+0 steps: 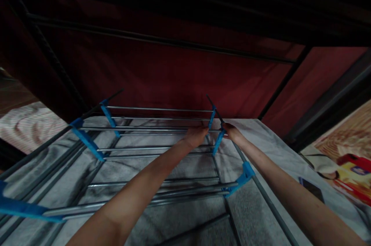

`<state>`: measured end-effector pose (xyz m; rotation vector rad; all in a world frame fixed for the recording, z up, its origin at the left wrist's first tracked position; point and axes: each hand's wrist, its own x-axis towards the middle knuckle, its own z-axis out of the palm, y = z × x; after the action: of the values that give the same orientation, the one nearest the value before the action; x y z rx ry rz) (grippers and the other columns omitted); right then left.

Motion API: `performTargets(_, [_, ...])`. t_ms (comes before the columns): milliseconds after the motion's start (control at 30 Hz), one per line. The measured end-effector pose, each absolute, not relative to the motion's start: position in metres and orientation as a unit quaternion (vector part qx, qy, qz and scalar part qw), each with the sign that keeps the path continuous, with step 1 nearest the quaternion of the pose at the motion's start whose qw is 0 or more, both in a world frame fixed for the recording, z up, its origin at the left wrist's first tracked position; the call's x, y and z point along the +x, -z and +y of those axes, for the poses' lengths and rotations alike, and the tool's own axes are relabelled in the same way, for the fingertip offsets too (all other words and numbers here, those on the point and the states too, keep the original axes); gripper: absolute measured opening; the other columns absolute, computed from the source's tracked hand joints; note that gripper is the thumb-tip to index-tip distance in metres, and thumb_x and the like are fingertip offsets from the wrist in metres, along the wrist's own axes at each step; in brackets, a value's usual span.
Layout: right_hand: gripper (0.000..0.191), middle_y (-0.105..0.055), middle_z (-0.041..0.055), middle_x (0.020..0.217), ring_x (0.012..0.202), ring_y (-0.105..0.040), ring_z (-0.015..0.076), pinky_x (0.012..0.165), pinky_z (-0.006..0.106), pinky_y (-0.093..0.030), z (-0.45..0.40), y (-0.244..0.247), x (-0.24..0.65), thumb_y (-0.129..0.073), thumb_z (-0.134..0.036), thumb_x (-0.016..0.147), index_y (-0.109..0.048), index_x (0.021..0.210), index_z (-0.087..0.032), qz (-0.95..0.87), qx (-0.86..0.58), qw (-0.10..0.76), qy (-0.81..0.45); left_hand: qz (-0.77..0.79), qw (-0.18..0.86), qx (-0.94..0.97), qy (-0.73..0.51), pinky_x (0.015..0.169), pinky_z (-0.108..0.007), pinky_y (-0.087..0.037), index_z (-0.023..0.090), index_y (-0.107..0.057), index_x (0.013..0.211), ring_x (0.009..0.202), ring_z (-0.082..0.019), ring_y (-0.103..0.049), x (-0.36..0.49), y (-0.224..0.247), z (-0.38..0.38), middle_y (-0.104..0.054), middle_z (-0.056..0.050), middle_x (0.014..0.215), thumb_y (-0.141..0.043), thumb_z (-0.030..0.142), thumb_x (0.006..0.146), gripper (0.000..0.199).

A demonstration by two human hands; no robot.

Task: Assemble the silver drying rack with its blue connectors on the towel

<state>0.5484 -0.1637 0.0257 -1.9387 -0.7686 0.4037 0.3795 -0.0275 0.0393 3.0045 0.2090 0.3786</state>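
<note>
A rack of thin metal tubes (162, 147) joined by blue plastic brackets (87, 141) lies on its side over a grey cloth. My left hand (197, 136) reaches between the tubes and is closed at the right end of a tier, by a blue bracket (211, 117). Its fingertips are partly hidden. My right hand (232, 133) grips the neighbouring blue bracket (218, 142) from the outer side, where it meets the long dark side pole (240, 153). Another blue bracket (246, 172) sits nearer to me on the same pole, below my right hand.
Dark red panels (162, 76) in a black frame stand close behind the rack. On the right, a dark phone (311, 189) lies on the cloth, with a red and yellow packet (355, 176) beyond it. Striped fabric (31, 126) shows at left.
</note>
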Motion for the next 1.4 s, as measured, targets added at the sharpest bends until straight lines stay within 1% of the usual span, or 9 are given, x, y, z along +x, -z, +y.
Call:
performTargets(133, [0.031,-0.066,0.0072,0.084,0.080,-0.064,0.0198,0.068,0.030,-0.055,-0.165,-0.023,0.550,-0.041,-0.045,0.090,-0.058,0.088,-0.019,-0.304,-0.789,0.498,-0.194,0.064,0.052,0.988,-0.128,0.090,-0.036,-0.051,0.021,-0.060,0.118,0.107,-0.023,-0.067,0.380,-0.039,-0.026,-0.071,-0.009,0.115,-0.042,0.031,0.100,0.028])
performTargets(267, [0.028,-0.065,0.0062,0.084,0.082,-0.063,0.0204,0.069,0.029,-0.056,-0.166,-0.025,0.550,-0.046,-0.045,0.088,-0.058,0.086,-0.020,-0.292,-0.787,0.504,-0.203,0.061,0.046,0.989,-0.127,0.088,-0.038,-0.052,0.022,-0.060,0.118,0.105,-0.025,-0.068,0.381,-0.039,-0.024,-0.072,-0.009,0.113,-0.041,0.031,0.100,0.028])
performTargets(433, [0.028,-0.065,0.0058,0.088,0.084,-0.063,0.0214,0.068,0.030,-0.057,-0.166,-0.029,0.545,-0.046,-0.045,0.086,-0.059,0.092,-0.020,-0.273,-0.786,0.515,-0.208,0.045,0.047,0.989,-0.134,0.089,-0.035,-0.051,0.024,-0.058,0.122,0.107,-0.022,-0.067,0.382,-0.041,-0.021,-0.072,-0.006,0.115,-0.041,0.031,0.100,0.029])
performTargets(567, [0.027,-0.064,0.0067,0.094,0.087,-0.063,0.0214,0.067,0.029,-0.057,-0.167,-0.031,0.540,-0.046,-0.043,0.086,-0.058,0.095,-0.020,-0.268,-0.782,0.521,-0.211,0.052,0.046,0.991,-0.118,0.087,-0.037,-0.052,0.022,-0.059,0.123,0.105,-0.024,-0.068,0.381,-0.045,-0.023,-0.072,-0.008,0.114,-0.039,0.032,0.100,0.032])
performTargets(700, [0.026,-0.064,0.0075,0.099,0.090,-0.064,0.0210,0.070,0.028,-0.058,-0.168,-0.035,0.537,-0.045,-0.040,0.088,-0.057,0.100,-0.020,-0.263,-0.779,0.524,-0.221,0.056,0.046,0.991,-0.116,0.085,-0.036,-0.051,0.024,-0.060,0.119,0.103,-0.024,-0.068,0.380,-0.051,-0.024,-0.073,-0.007,0.111,-0.039,0.032,0.100,0.030])
performTargets(867, [0.022,-0.066,0.0082,0.099,0.094,-0.066,0.0211,0.075,0.030,-0.059,-0.169,-0.041,0.534,-0.044,-0.037,0.091,-0.057,0.098,-0.020,-0.247,-0.778,0.526,-0.239,0.053,0.034,0.991,-0.122,0.082,-0.036,-0.050,0.022,-0.061,0.113,0.101,-0.025,-0.068,0.381,-0.054,-0.026,-0.073,-0.007,0.108,-0.041,0.031,0.099,0.026])
performTargets(1200, [0.022,-0.065,0.0078,0.110,0.100,-0.067,0.0215,0.076,0.030,-0.061,-0.170,-0.028,0.545,-0.046,-0.037,0.091,-0.058,0.101,-0.021,-0.260,-0.782,0.520,-0.224,0.036,0.043,0.987,-0.148,0.081,-0.035,-0.050,0.021,-0.063,0.113,0.099,-0.024,-0.068,0.386,-0.047,-0.020,-0.073,-0.008,0.106,-0.044,0.032,0.097,0.027])
performTargets(1400, [0.024,-0.064,0.0087,0.115,0.102,-0.067,0.0222,0.076,0.031,-0.061,-0.168,-0.031,0.542,-0.046,-0.038,0.091,-0.056,0.105,-0.022,-0.247,-0.789,0.520,-0.214,0.047,0.056,0.993,-0.098,0.078,-0.033,-0.050,0.022,-0.065,0.109,0.098,-0.024,-0.068,0.387,-0.056,-0.020,-0.073,-0.008,0.106,-0.043,0.033,0.097,0.028])
